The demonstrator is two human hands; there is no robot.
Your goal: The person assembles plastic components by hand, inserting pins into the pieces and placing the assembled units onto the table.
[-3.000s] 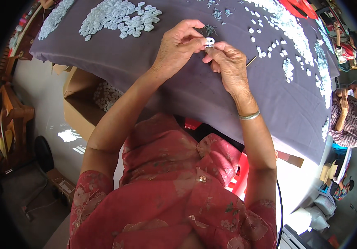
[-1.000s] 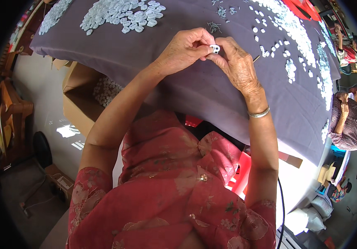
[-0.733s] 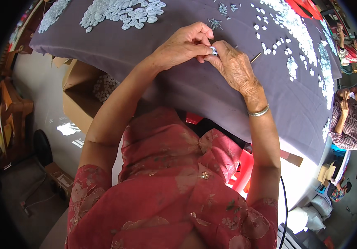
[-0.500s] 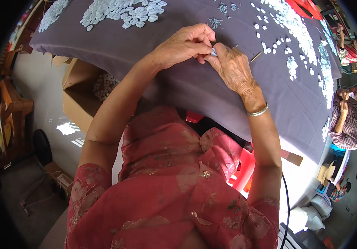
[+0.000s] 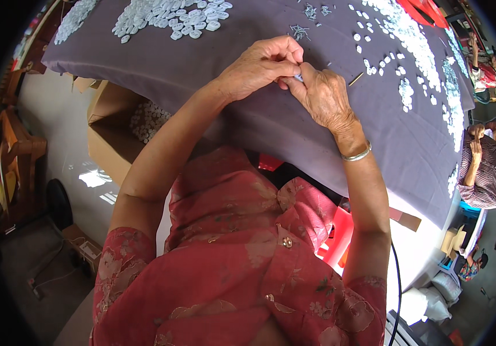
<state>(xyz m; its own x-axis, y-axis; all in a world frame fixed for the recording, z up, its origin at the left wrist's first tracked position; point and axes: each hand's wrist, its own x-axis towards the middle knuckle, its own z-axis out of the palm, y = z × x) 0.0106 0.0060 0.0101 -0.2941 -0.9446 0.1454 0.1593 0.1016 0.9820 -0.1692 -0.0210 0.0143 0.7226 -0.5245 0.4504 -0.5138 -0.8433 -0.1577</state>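
Compared with the view three seconds earlier, the small white part (image 5: 298, 76) is no longer clearly exposed between the hands. The dark piece seen beside it then is now hidden, and both hands have drawn tighter together over the same spot on the purple-grey cloth (image 5: 213, 63). Judged from this, the fitting work on the part is at its close-contact stage rather than at pick-up.

Left hand (image 5: 259, 64): fingers curled, thumb and forefinger tips pinched shut on the small white part. Right hand (image 5: 324, 98): fingers bent inward, tips pressed against the same part from the opposite side; a silver bangle (image 5: 356, 155) sits on the wrist. Only a sliver of the part shows, so its exact shape cannot be told.

Surroundings:
- A dense heap of white plastic pieces (image 5: 170, 14) lies on the cloth, well apart to the upper left.
- Scattered white pieces (image 5: 406, 40) lie to the upper right.
- A thin stick (image 5: 356, 79) lies just beside the right hand.
- A cardboard box (image 5: 115, 135) stands below the table edge.
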